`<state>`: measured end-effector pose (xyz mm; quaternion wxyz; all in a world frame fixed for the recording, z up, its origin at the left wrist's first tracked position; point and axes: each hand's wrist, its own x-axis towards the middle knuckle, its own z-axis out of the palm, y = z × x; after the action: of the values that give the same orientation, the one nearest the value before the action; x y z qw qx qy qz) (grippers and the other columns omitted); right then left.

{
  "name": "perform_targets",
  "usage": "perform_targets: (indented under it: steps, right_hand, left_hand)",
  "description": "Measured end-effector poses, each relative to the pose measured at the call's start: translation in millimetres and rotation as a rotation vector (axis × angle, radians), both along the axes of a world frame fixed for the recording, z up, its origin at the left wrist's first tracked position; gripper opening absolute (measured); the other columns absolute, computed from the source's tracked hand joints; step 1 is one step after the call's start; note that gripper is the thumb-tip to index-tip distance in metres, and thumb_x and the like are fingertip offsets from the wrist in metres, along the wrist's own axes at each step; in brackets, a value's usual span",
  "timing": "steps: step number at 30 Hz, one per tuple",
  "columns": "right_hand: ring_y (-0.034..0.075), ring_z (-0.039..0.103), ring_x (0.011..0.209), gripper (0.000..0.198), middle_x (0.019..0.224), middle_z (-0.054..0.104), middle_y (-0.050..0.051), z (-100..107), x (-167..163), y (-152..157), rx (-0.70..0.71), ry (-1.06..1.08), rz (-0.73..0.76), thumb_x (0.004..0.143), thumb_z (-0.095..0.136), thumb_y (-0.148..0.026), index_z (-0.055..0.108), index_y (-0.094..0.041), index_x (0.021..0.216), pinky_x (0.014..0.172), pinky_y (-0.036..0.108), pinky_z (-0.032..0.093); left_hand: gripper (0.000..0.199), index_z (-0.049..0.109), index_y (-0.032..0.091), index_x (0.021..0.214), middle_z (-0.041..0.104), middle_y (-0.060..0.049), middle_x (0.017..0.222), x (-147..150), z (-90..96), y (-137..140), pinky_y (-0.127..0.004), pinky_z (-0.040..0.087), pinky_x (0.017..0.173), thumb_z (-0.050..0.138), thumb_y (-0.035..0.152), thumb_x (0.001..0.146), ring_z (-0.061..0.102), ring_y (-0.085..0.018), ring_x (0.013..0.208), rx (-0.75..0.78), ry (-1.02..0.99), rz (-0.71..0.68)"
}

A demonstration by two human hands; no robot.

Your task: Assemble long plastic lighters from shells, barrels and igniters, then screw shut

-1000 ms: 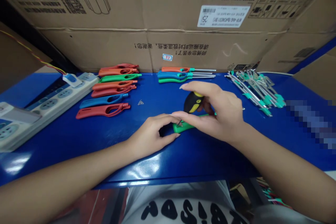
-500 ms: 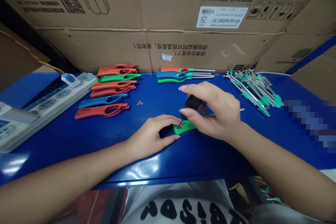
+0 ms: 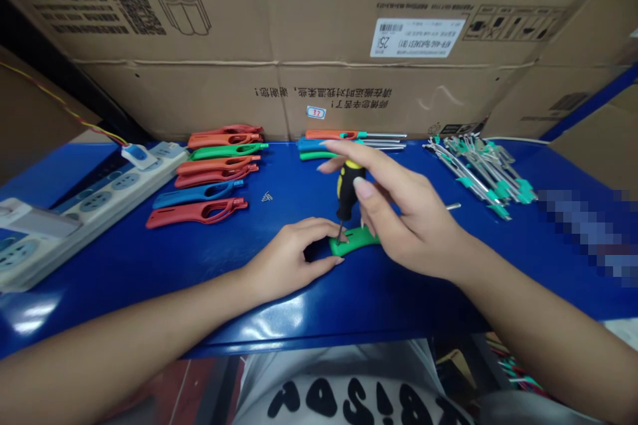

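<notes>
A green lighter (image 3: 359,239) of the long-nosed kind lies on the blue table, its forward part covered by my right hand. Thumb and fingers of my left hand (image 3: 294,255) pinch its rounded end and hold it down. My right hand (image 3: 406,212) grips a black and yellow screwdriver (image 3: 348,189) by the handle, between thumb and fingers. The screwdriver stands nearly upright, its tip at the end of the green handle, close to my left fingertips. Whether a screw sits under the tip is too small to make out.
Coloured lighter handles (image 3: 199,212) lie in a column at left, beside a white power strip (image 3: 100,209). Small screws (image 3: 268,197) form a little pile. Several lighters with metal rods (image 3: 331,135) lie at the back. Rod parts (image 3: 483,172) are heaped at right, before a cardboard wall (image 3: 224,93).
The screwdriver has swung from a slant to nearly upright, and my right fingers have loosened and shifted round its handle. My left hand still holds the green lighter in place.
</notes>
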<state>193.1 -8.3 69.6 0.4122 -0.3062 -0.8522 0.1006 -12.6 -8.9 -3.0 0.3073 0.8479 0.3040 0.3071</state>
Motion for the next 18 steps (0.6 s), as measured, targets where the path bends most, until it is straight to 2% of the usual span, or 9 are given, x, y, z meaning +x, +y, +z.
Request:
perform_targets:
  steps: [2,3,6,8,11,13,15,18]
  right_hand:
    - [0.017,0.069,0.1,0.038,0.126,0.068,0.007,-0.9,-3.2,-2.4,-0.055,0.007,0.035,0.105,0.041,-0.024,0.051,-0.024,0.142,0.076,0.028,0.059]
    - [0.016,0.069,0.093,0.034,0.12,0.07,0.007,-1.9,-4.2,-3.1,-0.013,-0.003,0.012,0.104,0.048,-0.028,0.055,-0.023,0.137,0.072,0.027,0.057]
    - [0.014,0.066,0.074,0.028,0.092,0.072,0.003,-5.6,-4.7,-4.3,0.256,-0.089,-0.125,0.096,0.064,-0.04,0.067,-0.021,0.117,0.065,0.026,0.053]
    - [0.016,0.068,0.079,0.03,0.094,0.073,0.004,-6.6,-4.7,-4.8,0.31,-0.122,-0.127,0.099,0.058,-0.04,0.066,-0.022,0.121,0.068,0.027,0.054]
    - [0.017,0.067,0.103,0.042,0.127,0.067,0.007,-5.7,-5.8,-4.0,0.096,-0.058,0.039,0.106,0.036,-0.027,0.047,-0.024,0.146,0.08,0.029,0.057]
    - [0.016,0.067,0.103,0.044,0.129,0.067,0.007,-5.5,-5.8,-1.7,-0.006,-0.021,0.116,0.106,0.034,-0.024,0.043,-0.025,0.149,0.08,0.029,0.057]
    - [0.015,0.069,0.09,0.035,0.113,0.072,0.005,-6.7,-4.2,1.3,0.081,-0.034,0.065,0.105,0.046,-0.03,0.055,-0.024,0.138,0.073,0.026,0.056]
    - [0.013,0.065,0.067,0.025,0.082,0.072,0.0,-8.3,0.1,4.5,0.36,-0.119,-0.094,0.097,0.061,-0.039,0.068,-0.022,0.114,0.062,0.024,0.05]
  left_hand:
    - [0.02,0.07,0.02,0.107,0.075,-0.006,0.109,0.2,-1.1,0.2,-0.037,0.056,0.095,0.073,0.019,0.087,0.071,-0.022,0.104,0.009,-0.003,-0.001]
    - [0.02,0.07,0.02,0.107,0.076,-0.006,0.108,0.2,-2.1,0.3,-0.037,0.057,0.095,0.073,0.019,0.087,0.071,-0.022,0.104,0.021,-0.004,0.0]
    - [0.022,0.07,0.019,0.11,0.075,-0.006,0.109,-0.1,-4.6,0.4,-0.037,0.057,0.093,0.073,0.022,0.088,0.071,-0.023,0.103,0.042,-0.014,0.01]
    - [0.021,0.07,0.019,0.11,0.075,-0.006,0.11,-0.3,-4.8,0.4,-0.036,0.057,0.093,0.072,0.022,0.089,0.071,-0.023,0.103,0.032,-0.025,0.008]
    - [0.018,0.071,0.019,0.108,0.075,-0.006,0.109,-0.4,-3.3,0.5,-0.037,0.056,0.095,0.071,0.021,0.089,0.071,-0.023,0.106,0.014,-0.025,-0.009]
    - [0.018,0.071,0.02,0.107,0.076,-0.006,0.109,-0.4,-3.0,0.6,-0.037,0.056,0.096,0.072,0.02,0.089,0.07,-0.024,0.107,0.013,-0.014,-0.006]
    - [0.02,0.071,0.02,0.108,0.076,-0.005,0.109,-0.4,-3.8,0.7,-0.037,0.056,0.095,0.072,0.021,0.088,0.071,-0.023,0.105,0.027,-0.007,0.002]
    - [0.023,0.07,0.021,0.11,0.076,-0.005,0.108,-0.3,-5.3,0.8,-0.036,0.057,0.092,0.074,0.021,0.087,0.072,-0.022,0.1,0.064,-0.017,0.005]
